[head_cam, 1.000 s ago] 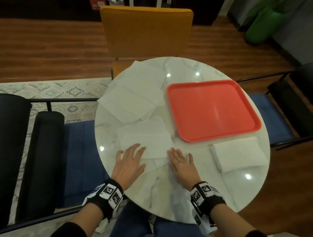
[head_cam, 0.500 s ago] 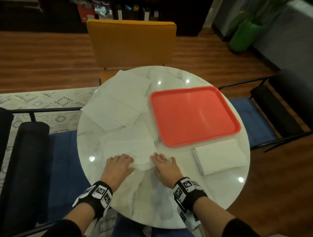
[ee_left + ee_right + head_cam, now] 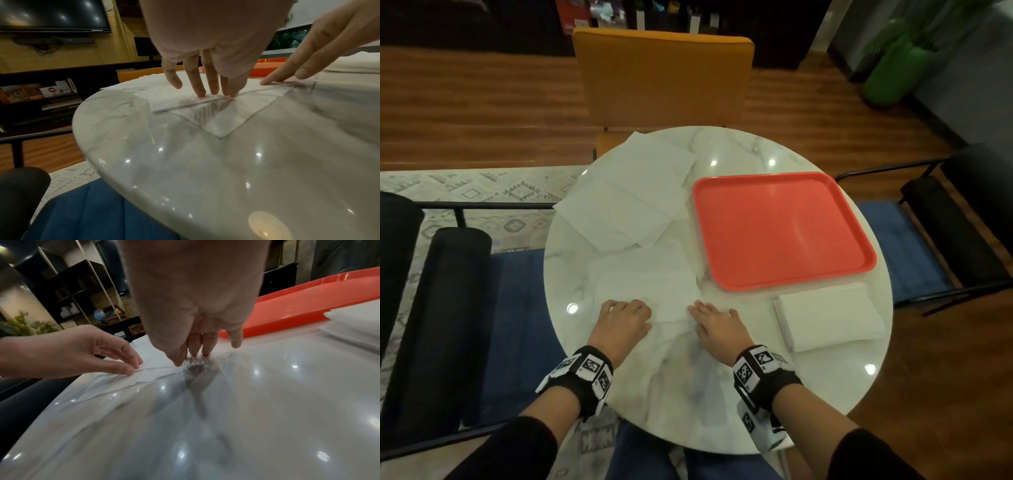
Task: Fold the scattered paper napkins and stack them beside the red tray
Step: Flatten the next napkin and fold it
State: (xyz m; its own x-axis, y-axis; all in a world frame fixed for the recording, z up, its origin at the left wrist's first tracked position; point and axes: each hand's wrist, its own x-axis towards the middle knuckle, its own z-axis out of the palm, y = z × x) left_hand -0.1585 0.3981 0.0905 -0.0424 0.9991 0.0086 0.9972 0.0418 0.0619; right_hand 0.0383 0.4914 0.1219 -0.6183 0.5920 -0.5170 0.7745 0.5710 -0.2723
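Observation:
A white paper napkin (image 3: 647, 284) lies flat on the marble table (image 3: 688, 394) in front of me. My left hand (image 3: 628, 308) has curled fingers at its near edge; in the right wrist view the thumb and fingers of the left hand (image 3: 131, 366) pinch that edge. My right hand (image 3: 709, 315) rests with straight fingers on the napkin's near right corner, its fingertips (image 3: 179, 361) pressing it to the table. The red tray (image 3: 780, 233) sits to the right. A stack of folded napkins (image 3: 828, 318) lies just in front of it.
Several unfolded napkins (image 3: 626, 202) overlap at the back left of the table, one reaching past the rim. An orange chair (image 3: 664, 75) stands behind the table. Black chairs with blue cushions flank it on the left (image 3: 513, 308) and the right (image 3: 900, 246).
Both hands have slid back from the middle of the napkin to its near edge. The left hand's fingers, flat and spread before, are now curled on that edge.

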